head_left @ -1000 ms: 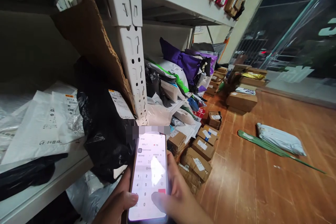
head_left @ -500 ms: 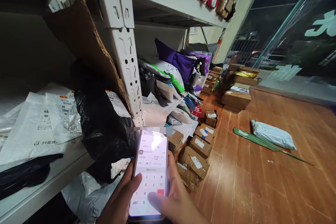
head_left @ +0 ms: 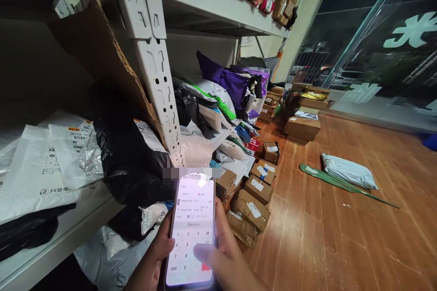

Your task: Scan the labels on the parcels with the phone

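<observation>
phone (head_left: 189, 234): sitting below white post (head_left: 160, 86); left grip (head_left: 160, 245) and right grip (head_left: 227, 254) holding its side edges. entry appearing partway: number rows showing, keypad (head_left: 186, 244) displaying beneath, right thumb overlying it; completion not showing. flat glass glowing. left of post: crinkled glossy black bag (head_left: 129, 168), ragged-edged cardboard (head_left: 105, 54) leaning. right of post: boxy labelled cartons (head_left: 244, 204) lying.

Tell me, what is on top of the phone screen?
Over the keypad is the thumb of the right hand; at the left edge of the phone screen, that of the left hand. Keys under the right thumb cannot be seen, nor whether it presses.
</observation>
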Action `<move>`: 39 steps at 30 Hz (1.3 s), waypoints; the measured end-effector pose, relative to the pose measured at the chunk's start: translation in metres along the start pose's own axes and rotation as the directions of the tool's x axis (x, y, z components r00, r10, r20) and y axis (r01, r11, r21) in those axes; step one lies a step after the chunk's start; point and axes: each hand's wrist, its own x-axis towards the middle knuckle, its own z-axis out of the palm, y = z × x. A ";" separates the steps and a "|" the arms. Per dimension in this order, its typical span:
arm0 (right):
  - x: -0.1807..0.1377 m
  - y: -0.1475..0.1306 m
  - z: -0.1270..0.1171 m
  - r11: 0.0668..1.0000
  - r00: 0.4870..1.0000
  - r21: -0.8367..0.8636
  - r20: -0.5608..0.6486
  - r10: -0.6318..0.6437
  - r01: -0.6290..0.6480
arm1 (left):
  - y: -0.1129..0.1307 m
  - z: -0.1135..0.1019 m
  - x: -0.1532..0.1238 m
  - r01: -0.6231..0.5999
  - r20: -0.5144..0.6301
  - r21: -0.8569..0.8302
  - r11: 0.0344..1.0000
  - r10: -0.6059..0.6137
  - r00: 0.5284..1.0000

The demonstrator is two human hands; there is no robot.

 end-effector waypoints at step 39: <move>0.012 0.011 0.001 0.972 0.981 0.183 -0.151 -0.123 0.150 | 0.003 0.013 0.001 0.000 0.051 -0.009 1.000 0.000 0.999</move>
